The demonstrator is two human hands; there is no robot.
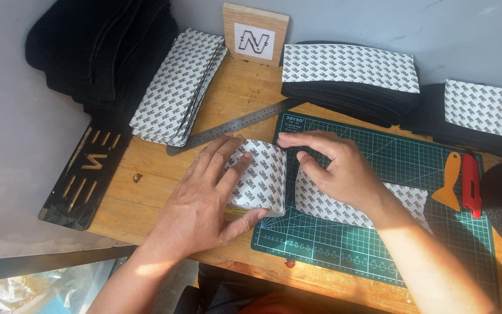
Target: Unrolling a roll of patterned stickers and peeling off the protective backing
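My left hand (204, 200) is wrapped around a roll of white patterned adhesive sheet (260, 177) standing at the left edge of the green cutting mat (332, 244). The fingers lie over the roll's top and the thumb hooks under its front. My right hand (338, 168) presses down on the unrolled strip of the same sheet (405, 200), which lies flat on the mat and runs to the right. Its fingertips reach the roll's upper edge.
A steel ruler (233, 125) lies behind the roll. Stacks of patterned sheets (175, 87) and black foam pieces (350, 87) line the back of the wooden table. An orange scraper (448, 183) and red cutter (470, 183) lie at right. A black cut-out plate (85, 174) sits left.
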